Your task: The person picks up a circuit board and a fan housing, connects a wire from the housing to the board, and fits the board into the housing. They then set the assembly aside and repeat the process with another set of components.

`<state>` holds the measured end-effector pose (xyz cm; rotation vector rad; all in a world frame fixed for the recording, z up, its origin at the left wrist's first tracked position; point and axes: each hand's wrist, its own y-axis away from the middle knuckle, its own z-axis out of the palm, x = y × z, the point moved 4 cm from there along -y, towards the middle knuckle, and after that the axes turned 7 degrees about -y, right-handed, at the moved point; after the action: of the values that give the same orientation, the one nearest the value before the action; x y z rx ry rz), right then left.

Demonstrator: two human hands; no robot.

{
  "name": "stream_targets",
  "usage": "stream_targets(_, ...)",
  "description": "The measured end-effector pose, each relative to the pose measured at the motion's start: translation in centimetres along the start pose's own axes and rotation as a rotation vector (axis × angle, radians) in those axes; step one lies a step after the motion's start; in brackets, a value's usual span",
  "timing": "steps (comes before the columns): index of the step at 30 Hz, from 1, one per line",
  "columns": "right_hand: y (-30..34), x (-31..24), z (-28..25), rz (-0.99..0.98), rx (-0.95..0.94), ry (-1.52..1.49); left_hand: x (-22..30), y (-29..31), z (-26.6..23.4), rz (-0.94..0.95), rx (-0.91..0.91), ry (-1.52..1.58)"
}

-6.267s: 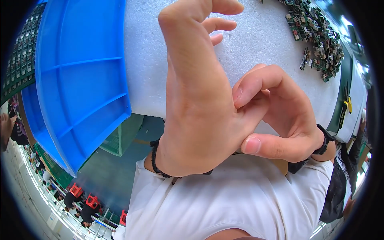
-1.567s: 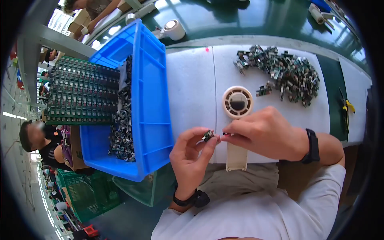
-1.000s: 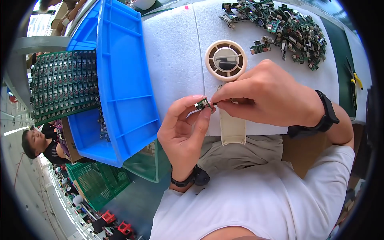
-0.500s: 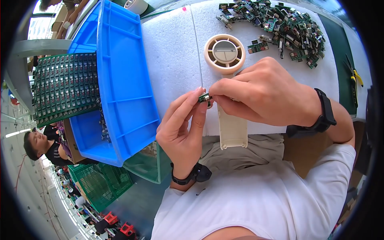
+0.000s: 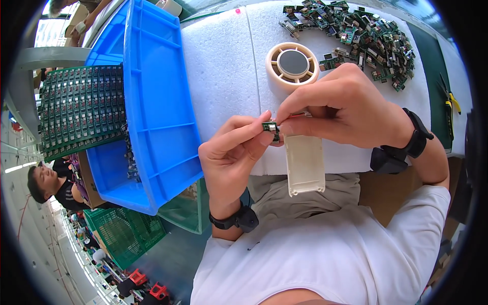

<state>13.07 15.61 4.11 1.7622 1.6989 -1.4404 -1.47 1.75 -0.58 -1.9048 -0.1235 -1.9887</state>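
While left hand (image 5: pixel 229 157) pinches board (image 5: pixel 271 127) mid-frame, right hand (image 5: pixel 340 112) is at its right edge.
Right grip — can't tell what's in it. Fan (image 5: pixel 293 62) upper centre — board pile (image 5: pixel 373 43) upper right.

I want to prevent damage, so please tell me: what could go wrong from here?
The small green board is pinched between fingers of the left hand, so it might slip. The fingers of the right hand are right at its edge; pressing too hard could strain it. The near end of the cream casing appears past the edge of the white foam, so a bump might tip it.
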Motion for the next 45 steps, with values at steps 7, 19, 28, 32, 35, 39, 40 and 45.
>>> stream_targets(7, -0.1, 0.3, 0.2, 0.005, -0.010, -0.027, -0.1, -0.3, 0.3, -0.035, -0.035, 0.101)
stream_targets(19, -0.5, 0.5, 0.4, 0.014, -0.032, -0.034, 0.8, -0.6, -0.4, -0.071, -0.015, -0.020)
stream_targets(28, -0.2, -0.2, 0.4, 0.199, -0.039, -0.017, -0.2, 0.4, 0.2, -0.125, -0.076, 0.168)
stream_targets(32, -0.7, -0.3, 0.6, 0.129, -0.059, -0.027, -0.2, 0.3, 0.2, -0.126, -0.111, 0.151)
stream_targets(35, -0.7, -0.2, 0.3, 0.115, -0.078, -0.014, -0.2, 0.3, 0.3, -0.116, -0.110, 0.169)
stream_targets(39, -0.4, 0.0, 0.1, 0.111, -0.082, -0.020, 0.0, -0.1, 0.1, -0.159, -0.153, 0.129)
stream_targets(40, -0.3, 0.1, 0.1, 0.114, -0.081, -0.022, 0.0, 0.0, 0.2, -0.158, -0.159, 0.140)
stream_targets(45, -0.1, 0.0, 0.3, 0.117, -0.053, 0.013, 0.1, -0.2, 0.2, -0.165, -0.145, 0.091)
